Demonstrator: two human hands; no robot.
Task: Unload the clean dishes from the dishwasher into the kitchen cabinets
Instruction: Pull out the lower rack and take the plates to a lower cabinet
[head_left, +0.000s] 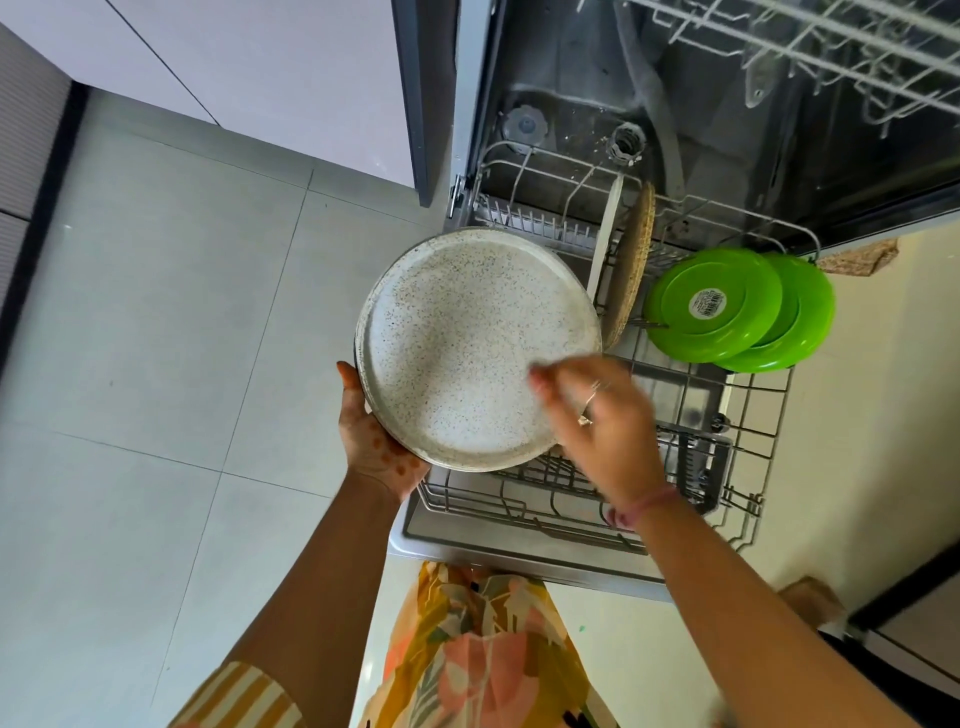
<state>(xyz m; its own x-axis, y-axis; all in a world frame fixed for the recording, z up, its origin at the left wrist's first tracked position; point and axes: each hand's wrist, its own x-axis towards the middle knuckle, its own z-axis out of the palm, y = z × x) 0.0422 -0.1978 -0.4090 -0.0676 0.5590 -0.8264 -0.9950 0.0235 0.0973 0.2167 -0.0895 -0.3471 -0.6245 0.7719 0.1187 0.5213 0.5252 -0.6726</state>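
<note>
Left hand (371, 441) under speckled plate (475, 348)

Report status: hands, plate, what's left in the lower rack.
Left hand holds speckled plate by its rim, clear of the lower rack. Right hand blurred over plate edge, grip unclear. Two green plates, woven mat and a white plate remain racked.

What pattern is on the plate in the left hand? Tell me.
White with fine dark speckles, on the plate; head view.
</note>
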